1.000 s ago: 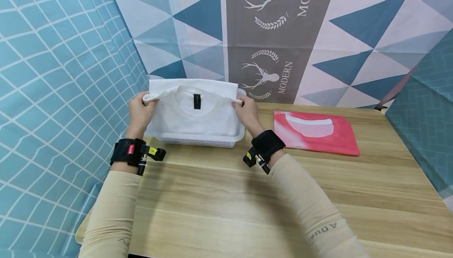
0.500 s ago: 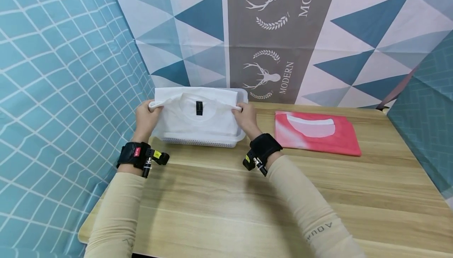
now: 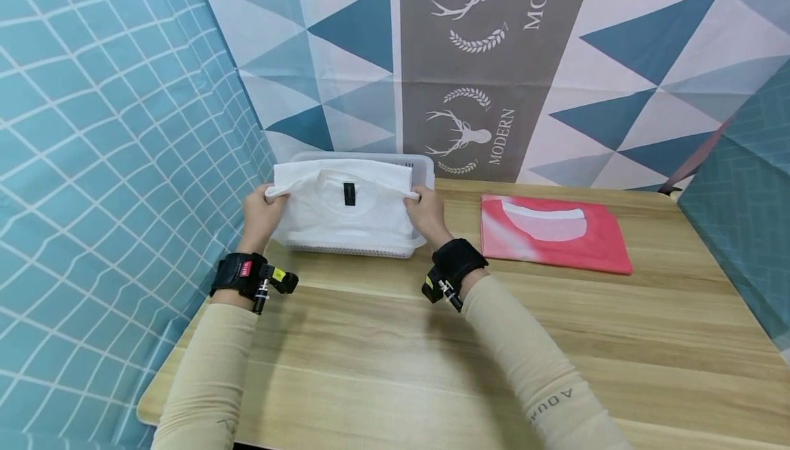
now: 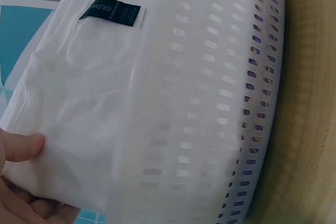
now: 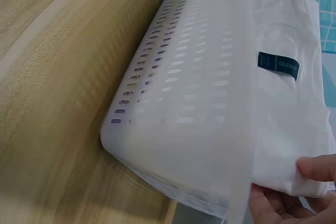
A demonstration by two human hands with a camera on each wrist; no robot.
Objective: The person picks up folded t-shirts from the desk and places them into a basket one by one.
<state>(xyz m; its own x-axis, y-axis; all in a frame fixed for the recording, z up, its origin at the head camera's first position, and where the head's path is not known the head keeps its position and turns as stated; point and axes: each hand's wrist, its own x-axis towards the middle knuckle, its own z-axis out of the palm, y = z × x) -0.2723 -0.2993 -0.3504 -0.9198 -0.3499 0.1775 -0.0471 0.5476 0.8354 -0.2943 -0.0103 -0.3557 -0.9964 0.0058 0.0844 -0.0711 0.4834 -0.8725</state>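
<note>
A folded white T-shirt (image 3: 370, 213) with a dark neck label (image 3: 349, 194) lies in and over a white perforated plastic basket (image 3: 345, 252). My left hand (image 3: 262, 213) pinches the shirt's left shoulder corner, thumb on top and fingers beneath, as the left wrist view shows. On the other side my right hand (image 3: 427, 213) pinches the right shoulder corner the same way, close to the basket's rim (image 5: 242, 129). The shirt's lower part is hidden behind the basket's front wall. In the right wrist view the label (image 5: 279, 65) faces up between both hands.
To the right, a folded pink-and-white garment (image 3: 555, 234) lies flat on the wooden table (image 3: 370, 354). A blue grid-patterned curtain (image 3: 111, 162) hangs close along the left side. Behind the basket stands a patterned backdrop (image 3: 457, 59).
Both hands have lowered the shirt toward the basket, the left hand moving slightly right and down. More of the basket's back rim shows now. The pink garment has not moved.
</note>
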